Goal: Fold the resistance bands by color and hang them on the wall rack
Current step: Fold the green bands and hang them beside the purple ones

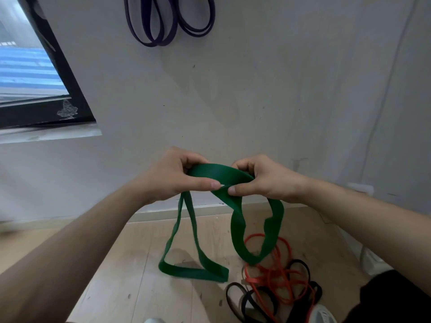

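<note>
While I face the white wall [256, 101] above a pale wood floor [140, 264], the green band [238, 227] hangs from my hands in front of the wall's lower part. It is a broad, flat, matte strip forming a closed loop. A short section arches horizontally between my hands; below them it drops in two lobes, so the long axis runs vertically. The left lobe is long and narrow, and its creased lower end lies at floor level. The right lobe is shorter, wider and twisted, and ends over the red bands [275, 280], which are tangled with black bands [300, 266] on the floor. Purple bands [163, 26] hang against the wall at the top edge.

Both bare forearms converge from the lower corners. My left hand [172, 176] and right hand [263, 178] are level, thumbs pointing toward each other with tips nearly touching. The fingers [196, 163] of each hand are curled behind the strip, pinching it against the thumb.
</note>
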Action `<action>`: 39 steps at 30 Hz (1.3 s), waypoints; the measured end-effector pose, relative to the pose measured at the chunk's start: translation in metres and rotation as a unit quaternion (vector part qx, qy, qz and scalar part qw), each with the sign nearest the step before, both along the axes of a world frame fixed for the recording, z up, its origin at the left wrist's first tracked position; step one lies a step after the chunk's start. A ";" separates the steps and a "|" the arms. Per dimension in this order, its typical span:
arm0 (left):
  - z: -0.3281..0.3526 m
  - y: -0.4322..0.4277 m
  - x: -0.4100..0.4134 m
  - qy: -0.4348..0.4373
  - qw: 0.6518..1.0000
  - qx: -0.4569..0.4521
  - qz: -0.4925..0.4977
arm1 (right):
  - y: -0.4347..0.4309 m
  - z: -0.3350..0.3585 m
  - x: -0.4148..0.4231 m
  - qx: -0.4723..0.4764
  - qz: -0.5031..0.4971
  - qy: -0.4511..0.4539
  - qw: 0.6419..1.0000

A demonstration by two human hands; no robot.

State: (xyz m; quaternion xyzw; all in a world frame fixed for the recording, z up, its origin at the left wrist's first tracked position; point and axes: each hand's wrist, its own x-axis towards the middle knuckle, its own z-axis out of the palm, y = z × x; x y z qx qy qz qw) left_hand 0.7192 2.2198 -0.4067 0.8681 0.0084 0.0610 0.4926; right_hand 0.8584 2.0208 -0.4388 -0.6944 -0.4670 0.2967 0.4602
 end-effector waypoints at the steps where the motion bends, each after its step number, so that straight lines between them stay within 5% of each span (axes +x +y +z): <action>1: 0.001 -0.001 0.000 -0.004 1.000 -0.002 0.004 | 0.000 0.000 0.001 -0.005 0.005 0.004 1.000; 17: 0.005 -0.008 -0.004 -0.083 0.990 -0.115 0.018 | 0.005 -0.013 0.014 0.010 0.051 0.190 0.980; 39: 0.001 0.002 -0.005 -0.071 0.993 -0.098 0.012 | -0.001 -0.002 0.009 -0.021 0.088 0.188 0.978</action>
